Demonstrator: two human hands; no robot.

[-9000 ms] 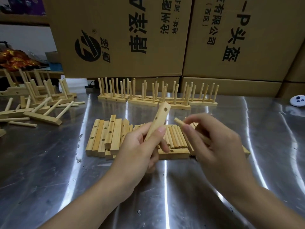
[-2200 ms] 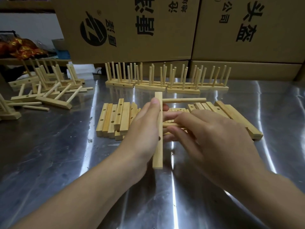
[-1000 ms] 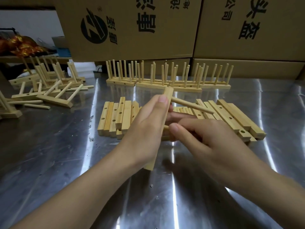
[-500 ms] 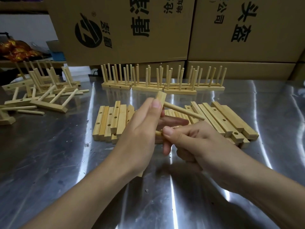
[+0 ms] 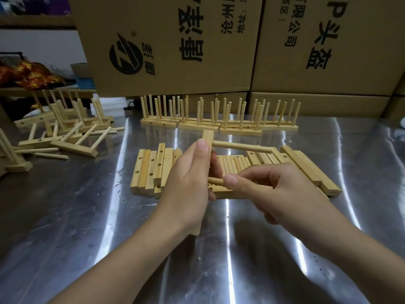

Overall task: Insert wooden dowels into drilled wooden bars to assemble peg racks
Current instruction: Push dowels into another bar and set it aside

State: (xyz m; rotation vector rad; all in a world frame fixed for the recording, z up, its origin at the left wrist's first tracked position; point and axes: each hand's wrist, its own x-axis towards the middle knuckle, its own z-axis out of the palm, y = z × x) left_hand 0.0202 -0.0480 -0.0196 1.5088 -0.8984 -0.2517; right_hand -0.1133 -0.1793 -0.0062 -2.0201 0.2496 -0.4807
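A person's left hand point(image 5: 186, 185) curls round a drilled wooden bar point(image 5: 207, 137), holding it nearly upright above a steel table point(image 5: 87, 216), with one dowel point(image 5: 241, 148) seated near the bar's top and jutting to the right. The right hand point(image 5: 278, 191) pinches a second dowel point(image 5: 215, 180) between thumb and fingers, its tip at the bar's middle. Beneath lie stacked drilled bars point(image 5: 151, 170) and loose dowels point(image 5: 234, 165), with finished peg racks point(image 5: 219, 121) lined up before cardboard boxes point(image 5: 175, 40).
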